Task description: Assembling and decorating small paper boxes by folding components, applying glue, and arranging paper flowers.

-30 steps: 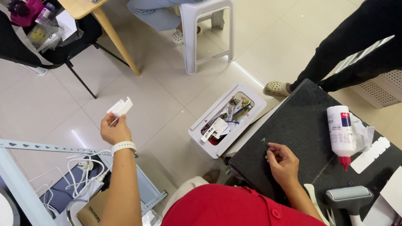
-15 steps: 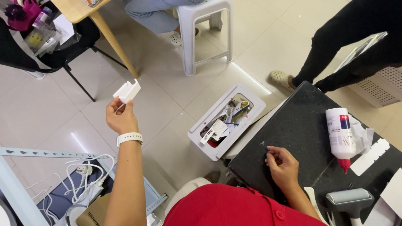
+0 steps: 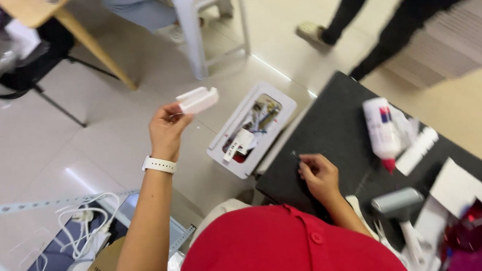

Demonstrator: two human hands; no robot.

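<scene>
My left hand [image 3: 166,130] is raised over the floor and pinches a small white plastic piece [image 3: 197,100] by its left end. A white band sits on that wrist. My right hand [image 3: 318,175] rests on the black table [image 3: 333,127] near its left edge, with its fingers closed on a thin dark tool whose tip [image 3: 295,154] pokes out to the upper left. Below and between my hands, on the floor, lies an open white box [image 3: 252,130] with small parts inside. My red shirt fills the bottom of the view.
A white glue bottle with a red tip [image 3: 381,132], white packaging [image 3: 458,189] and a grey-headed tool [image 3: 397,202] lie on the black table. A white stool [image 3: 208,22], a wooden table leg [image 3: 94,46] and a black chair stand behind. Another person's dark legs [image 3: 393,17] are at upper right. Cables lie at lower left.
My left hand has carried the white piece to the right, toward the open box and the black table. My right hand has stayed in place on the table.
</scene>
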